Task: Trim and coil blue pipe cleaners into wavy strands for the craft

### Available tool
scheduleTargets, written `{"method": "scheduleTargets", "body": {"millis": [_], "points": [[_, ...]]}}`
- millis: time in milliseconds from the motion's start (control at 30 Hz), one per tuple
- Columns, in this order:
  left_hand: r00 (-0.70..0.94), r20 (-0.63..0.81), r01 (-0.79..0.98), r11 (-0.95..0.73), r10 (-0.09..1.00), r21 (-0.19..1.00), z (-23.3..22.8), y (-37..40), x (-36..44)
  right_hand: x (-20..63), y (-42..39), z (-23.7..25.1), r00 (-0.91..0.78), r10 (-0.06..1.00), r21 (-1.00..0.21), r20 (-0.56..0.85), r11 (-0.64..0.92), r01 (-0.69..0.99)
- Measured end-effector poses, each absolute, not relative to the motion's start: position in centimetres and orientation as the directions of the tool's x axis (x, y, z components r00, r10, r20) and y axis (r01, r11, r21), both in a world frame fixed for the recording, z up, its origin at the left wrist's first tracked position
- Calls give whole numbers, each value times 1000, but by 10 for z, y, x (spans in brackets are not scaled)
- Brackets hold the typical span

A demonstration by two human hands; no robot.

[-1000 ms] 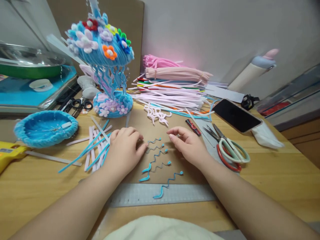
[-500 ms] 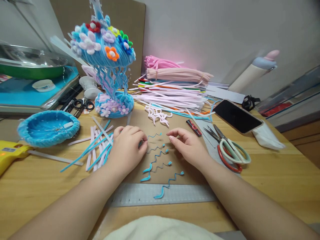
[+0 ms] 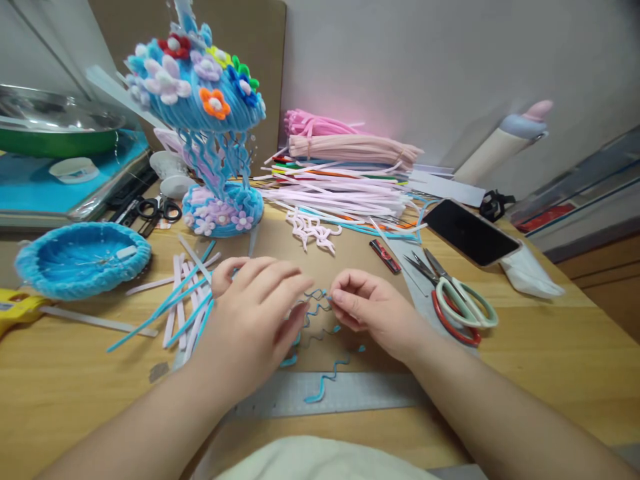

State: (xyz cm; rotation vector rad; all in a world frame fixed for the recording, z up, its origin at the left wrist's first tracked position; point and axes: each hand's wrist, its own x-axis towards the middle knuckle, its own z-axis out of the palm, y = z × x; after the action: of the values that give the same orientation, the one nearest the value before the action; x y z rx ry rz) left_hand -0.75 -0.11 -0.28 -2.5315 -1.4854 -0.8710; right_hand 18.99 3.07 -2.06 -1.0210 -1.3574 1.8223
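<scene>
My right hand (image 3: 373, 307) is closed, thumb and fingers pinched at the blue tip of a thin wavy pipe cleaner piece. To its left, my left hand (image 3: 260, 320) hovers with fingers loosely curved and apart, covering the left ends of several similar pieces. One wavy blue pipe cleaner piece (image 3: 327, 380) lies nearest me, across the edge of the brown board (image 3: 380, 350) and a clear ruler (image 3: 273, 393). Left of my left hand are cut white and blue strips (image 3: 177, 293). Twisted pale pink pieces (image 3: 313, 230) lie beyond both hands.
A blue jellyfish-like ornament with flowers (image 3: 200, 100) stands at back left. Scissors (image 3: 457, 300), a phone (image 3: 470, 230) and a red-black small object (image 3: 385, 257) lie right. Left are a fluffy blue bowl (image 3: 85, 260) and a yellow glue gun (image 3: 17, 310). Pipe cleaner bundles (image 3: 350, 150) are stacked behind.
My right hand has moved slightly left and down, its fingers closing at a wavy piece's tip. My left hand has come nearer to me, its fingers lifting and extending right over the pieces.
</scene>
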Motion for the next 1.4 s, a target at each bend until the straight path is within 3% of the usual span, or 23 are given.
{"method": "scheduleTargets", "body": {"millis": [100, 233, 367, 500, 600, 767, 933, 1100, 1233, 1300, 1400], "points": [[364, 580, 873, -483, 729, 59, -4, -12, -4, 184, 22, -20, -534, 802, -917, -269, -382, -111], [274, 573, 939, -344, 772, 13, -4, -16, -1, 182, 20, -20, -540, 772, -859, -336, -487, -162], [231, 520, 956, -291, 822, 36, 0, -15, 0, 185, 24, -19, -520, 762, -806, -385, -553, -213], [300, 590, 905, -420, 750, 74, 1, -17, 0, 186, 24, -17, -526, 754, -785, -393, -573, -236], [379, 602, 831, -545, 703, 113, 0, -18, 1, 185, 21, -17, -609, 684, -734, -401, -638, -232], [385, 581, 788, -583, 717, 197, -1, -17, 0, 185, 19, -18, -715, 578, -654, -393, -723, -224], [412, 572, 753, -618, 710, 225, 0, -15, -1, 190, 21, -16, -709, 598, -719, -375, -670, -185], [478, 551, 732, -657, 684, 180, -3, -15, -2, 190, 22, -14, -703, 607, -766, -369, -627, -139], [541, 474, 740, -661, 695, 123, -12, -14, -1, 186, 19, -13, -513, 802, -945, -306, -322, 60], [544, 466, 747, -656, 698, 111, -15, -13, -1, 185, 19, -13, -437, 865, -965, -247, -176, 196], [538, 469, 745, -656, 701, 126, -14, -12, -1, 187, 21, -11, -463, 840, -955, -284, -205, 213]]}}
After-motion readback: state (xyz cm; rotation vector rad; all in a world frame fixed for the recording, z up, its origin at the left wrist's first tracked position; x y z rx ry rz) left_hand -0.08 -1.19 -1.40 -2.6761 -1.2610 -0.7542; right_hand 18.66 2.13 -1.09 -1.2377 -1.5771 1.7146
